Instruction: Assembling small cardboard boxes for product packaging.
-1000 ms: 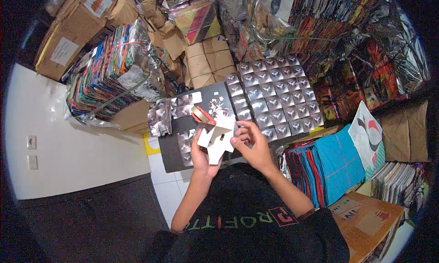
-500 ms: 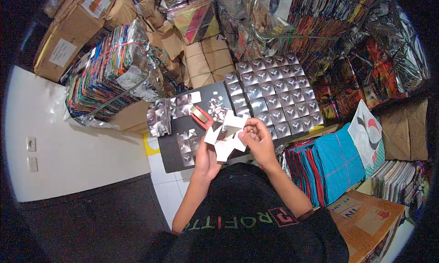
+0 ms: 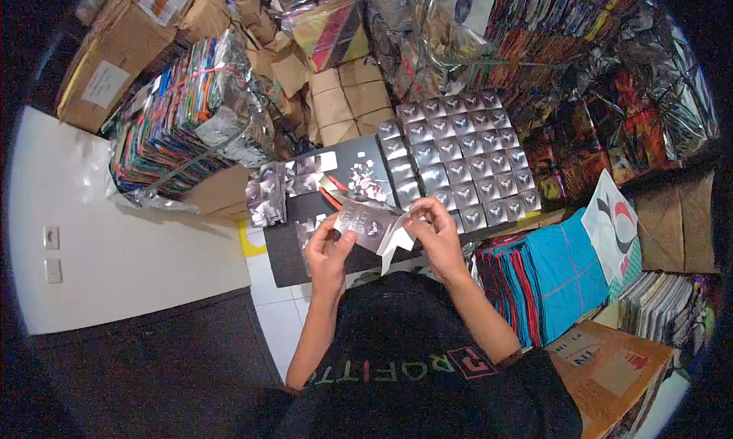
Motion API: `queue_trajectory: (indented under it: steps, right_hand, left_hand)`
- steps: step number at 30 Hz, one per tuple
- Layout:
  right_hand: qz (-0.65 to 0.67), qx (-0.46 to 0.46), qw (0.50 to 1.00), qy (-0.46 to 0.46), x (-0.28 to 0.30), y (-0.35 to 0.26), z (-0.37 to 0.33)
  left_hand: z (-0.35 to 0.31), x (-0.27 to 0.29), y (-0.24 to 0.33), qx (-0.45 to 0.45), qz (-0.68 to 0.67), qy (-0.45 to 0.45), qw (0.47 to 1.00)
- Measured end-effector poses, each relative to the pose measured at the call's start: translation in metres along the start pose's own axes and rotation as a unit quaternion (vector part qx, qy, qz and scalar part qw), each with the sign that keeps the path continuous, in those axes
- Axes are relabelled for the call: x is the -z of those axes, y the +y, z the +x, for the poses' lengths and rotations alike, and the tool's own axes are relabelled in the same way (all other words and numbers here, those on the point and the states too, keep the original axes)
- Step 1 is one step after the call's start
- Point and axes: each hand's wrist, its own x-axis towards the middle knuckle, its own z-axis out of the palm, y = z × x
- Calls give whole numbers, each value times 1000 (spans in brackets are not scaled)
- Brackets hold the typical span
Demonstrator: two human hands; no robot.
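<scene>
Above the near edge of a black table (image 3: pixel 286 244), both hands hold a small grey-silver printed carton (image 3: pixel 362 224) with white inner flaps standing out on its right. My left hand (image 3: pixel 328 256) is closed on its left side, thumb on the printed face. At the right end, my right hand (image 3: pixel 434 237) pinches a white flap between thumb and fingers. Behind the carton lies a red-rimmed roll of tape (image 3: pixel 333 197), partly covered by it. Small white and dark paper scraps (image 3: pixel 366 181) are scattered just beyond.
Rows of matching small boxes (image 3: pixel 462 168) fill the table's right side. Flat printed cartons (image 3: pixel 266 197) lie in stacks at its left. Bundled plastic packs (image 3: pixel 183 118) and brown paper parcels (image 3: pixel 347 99) crowd the far side. A blue cloth-like stack (image 3: pixel 561 267) stands at right.
The carton has turned from its open white flaps toward its printed face. My left hand has shifted left and its thumb now lies on that face; my right hand stays at the flap end.
</scene>
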Motion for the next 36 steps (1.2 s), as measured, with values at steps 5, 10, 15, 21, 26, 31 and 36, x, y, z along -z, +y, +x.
queue_trajectory:
  steps: [5,10,15,21,26,31,36]
  right_hand:
    - [16,-49,999,-9,0,-3,-1]
    - [39,-66,997,-16,-1,-2,-1]
    - [30,-40,999,-10,-4,-10,-4]
    - [-20,93,996,-3,-5,-11,-4]
    - [-119,111,986,-47,-1,-19,-3]
    - [-279,250,925,-55,-3,-29,-9]
    - [-272,263,919,-112,-6,-32,-9]
  left_hand:
    - [1,5,-1,-32,12,-11,999]
    - [1,6,3,116,-93,-57,987]
    - [-3,9,1,192,-155,-75,966]
    - [-5,8,-10,233,-228,-95,941]
    - [-2,12,-11,249,-303,-120,912]
    - [-4,4,-3,258,-357,-109,891]
    - [-2,10,-5,297,-377,-98,872]
